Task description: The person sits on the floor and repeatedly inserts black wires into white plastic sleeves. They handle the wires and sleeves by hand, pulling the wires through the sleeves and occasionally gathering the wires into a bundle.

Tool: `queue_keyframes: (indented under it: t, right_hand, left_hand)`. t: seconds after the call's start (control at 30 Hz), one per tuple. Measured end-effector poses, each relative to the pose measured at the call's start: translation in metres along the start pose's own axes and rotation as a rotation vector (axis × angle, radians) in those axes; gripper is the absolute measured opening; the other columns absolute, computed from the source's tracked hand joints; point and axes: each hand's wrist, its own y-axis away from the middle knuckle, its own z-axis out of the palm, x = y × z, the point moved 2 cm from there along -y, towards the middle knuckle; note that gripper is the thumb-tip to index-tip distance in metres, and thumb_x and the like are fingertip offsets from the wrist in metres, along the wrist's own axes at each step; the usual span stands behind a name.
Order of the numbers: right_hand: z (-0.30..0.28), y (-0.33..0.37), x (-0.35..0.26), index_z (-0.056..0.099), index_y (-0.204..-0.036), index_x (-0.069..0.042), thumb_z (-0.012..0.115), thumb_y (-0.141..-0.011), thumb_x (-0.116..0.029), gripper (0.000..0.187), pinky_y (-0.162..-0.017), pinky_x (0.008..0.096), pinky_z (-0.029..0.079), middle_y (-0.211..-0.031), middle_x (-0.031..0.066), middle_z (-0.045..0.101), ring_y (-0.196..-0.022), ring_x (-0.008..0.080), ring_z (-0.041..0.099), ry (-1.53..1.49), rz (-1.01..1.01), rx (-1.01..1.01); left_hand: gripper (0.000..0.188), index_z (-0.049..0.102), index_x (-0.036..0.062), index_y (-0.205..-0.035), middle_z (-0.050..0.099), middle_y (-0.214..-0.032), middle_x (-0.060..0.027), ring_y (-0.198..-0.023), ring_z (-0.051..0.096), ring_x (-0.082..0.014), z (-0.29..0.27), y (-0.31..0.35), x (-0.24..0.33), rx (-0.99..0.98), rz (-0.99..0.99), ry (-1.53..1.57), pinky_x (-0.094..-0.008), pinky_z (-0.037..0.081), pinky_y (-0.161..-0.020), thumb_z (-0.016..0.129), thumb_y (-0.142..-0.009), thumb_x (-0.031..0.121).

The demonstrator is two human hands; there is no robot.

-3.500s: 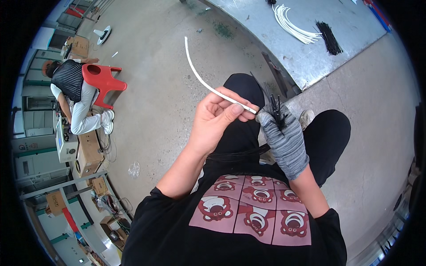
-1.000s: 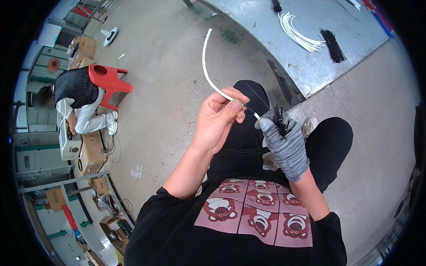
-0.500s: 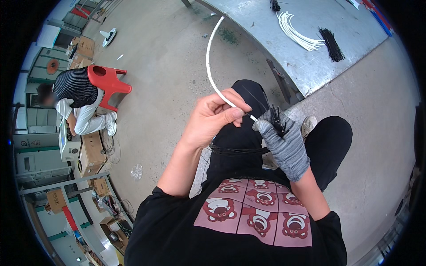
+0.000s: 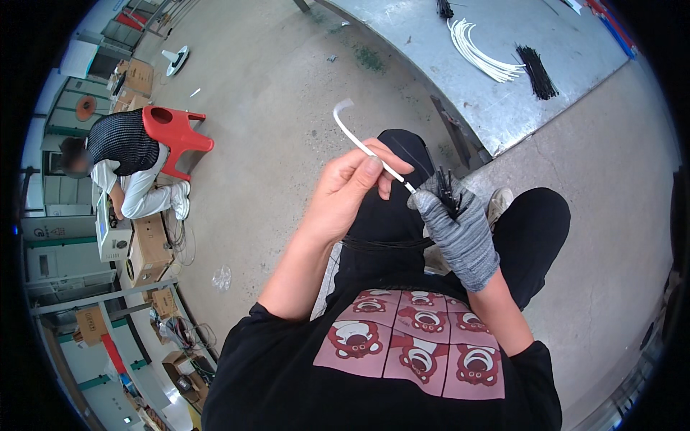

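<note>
A thin white tube (image 4: 351, 136) rises from my left hand (image 4: 352, 179), which pinches it between thumb and fingers. Its far end bends over and is blurred. The tube's lower end points at a short white-tipped end (image 4: 410, 188) at the fingertips of my right hand (image 4: 456, 226); a dark bit shows between them. My right hand wears a grey knitted glove and is closed around a bundle of black wires (image 4: 447, 192), their ends sticking up. More black wires (image 4: 384, 246) trail across my lap, below my hands.
On the metal table (image 4: 431, 43) at upper right lie a fan of white tubes (image 4: 478, 54) and a bundle of black wires (image 4: 537, 72). A person (image 4: 126, 147) bends over equipment at the left on a red stool (image 4: 176, 136). Cardboard boxes (image 4: 151, 248) stand on that side.
The white tube's far end has swung down and nearer, and now hooks over. My left fingers have shifted slightly along it. My right hand has barely moved.
</note>
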Motion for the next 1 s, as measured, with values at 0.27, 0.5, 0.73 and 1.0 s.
queue_keyframes:
  t: [0.27,0.5,0.73,1.0]
  right_hand:
    - [-0.001,-0.002,0.001,0.06,-0.091,-0.006,0.057,-0.092,-0.021,0.015,-0.054,0.0179,0.04,-0.067,-0.0021,0.056,-0.059,0.003,0.049,-0.432,0.241,-0.11]
    - [0.007,-0.014,0.004,0.059,-0.087,-0.007,0.058,-0.091,-0.02,0.013,-0.051,0.0166,0.035,-0.067,-0.0065,0.051,-0.059,0.0008,0.043,-0.417,0.179,-0.087]
    - [0.013,-0.015,0.021,0.06,-0.085,-0.009,0.059,-0.091,-0.02,0.012,-0.054,0.0173,0.035,-0.07,-0.0069,0.053,-0.063,0.0011,0.044,-0.431,0.082,-0.075]
    - [0.002,0.001,0.022,0.056,-0.079,-0.009,0.063,-0.087,-0.032,0.026,-0.041,0.0184,0.03,-0.058,-0.0022,0.049,-0.044,0.0055,0.04,-0.694,0.194,-0.105]
  left_hand:
    - [0.031,0.066,-0.0019,-0.095,0.047,-0.087,-0.0011,-0.069,0.042,-0.009,0.002,-0.004,-0.007,-0.076,0.075,-0.118,-0.0231,0.037,-0.063,0.049,-0.095,0.024]
    - [0.025,0.064,0.0002,-0.098,0.053,-0.083,-0.0005,-0.066,0.044,-0.0056,0.009,-0.007,-0.009,0.022,-0.027,-0.134,-0.0195,0.037,-0.057,0.056,-0.092,0.023]
    - [0.014,0.058,0.0051,-0.089,0.057,-0.08,-0.0003,-0.061,0.045,-0.0037,0.022,0.001,-0.017,0.184,-0.005,0.098,-0.0184,0.036,-0.052,0.059,-0.09,0.019]
    - [0.009,0.055,0.0034,-0.095,0.049,-0.084,-0.0035,-0.058,0.038,-0.0064,-0.018,-0.012,0.008,0.389,0.248,0.724,-0.02,0.035,-0.053,0.054,-0.092,0.012]
